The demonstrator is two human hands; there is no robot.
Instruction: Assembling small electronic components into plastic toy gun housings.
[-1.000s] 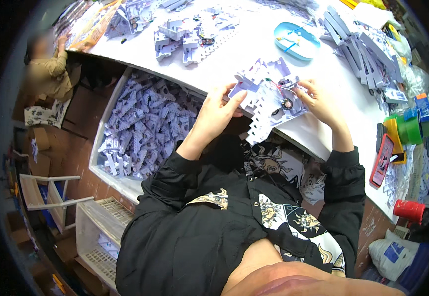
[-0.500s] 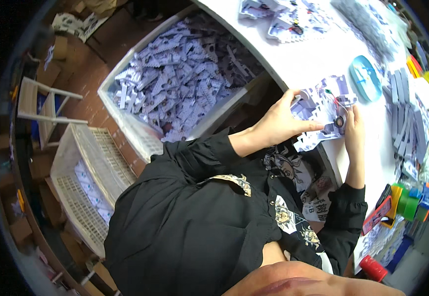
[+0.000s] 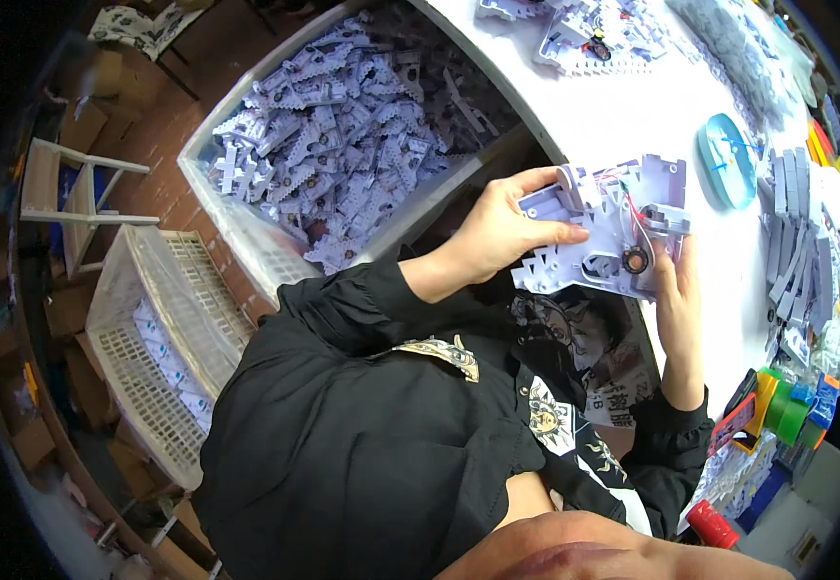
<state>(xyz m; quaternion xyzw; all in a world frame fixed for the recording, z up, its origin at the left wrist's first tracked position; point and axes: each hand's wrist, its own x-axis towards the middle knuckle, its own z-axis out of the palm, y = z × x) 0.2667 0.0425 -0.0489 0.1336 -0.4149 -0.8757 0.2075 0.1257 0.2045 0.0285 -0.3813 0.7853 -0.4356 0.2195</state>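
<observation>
Between my two hands is a pale lilac plastic housing (image 3: 594,253) with a jagged edge, red and white wires and a small round black speaker-like part (image 3: 635,259). My left hand (image 3: 502,227) grips its left side, thumb on the inner face and fingers at the upper edge. On the right side my right hand (image 3: 676,290) holds it, thumb close to the round part; its other fingers are partly hidden behind. The housing is above the front edge of the white table (image 3: 633,106).
A large clear bin (image 3: 246,242) full of similar plastic parts stands to the left. A blue oval dish (image 3: 729,184), stacked grey strips (image 3: 797,232) and more wired housings (image 3: 599,43) lie on the table. Green tape (image 3: 787,411) sits at right, a basket (image 3: 140,367) at lower left.
Both hands have brought the housing slightly left and closer to me, tilting it so its inner face shows more. The left hand's thumb now lies farther from the round part.
</observation>
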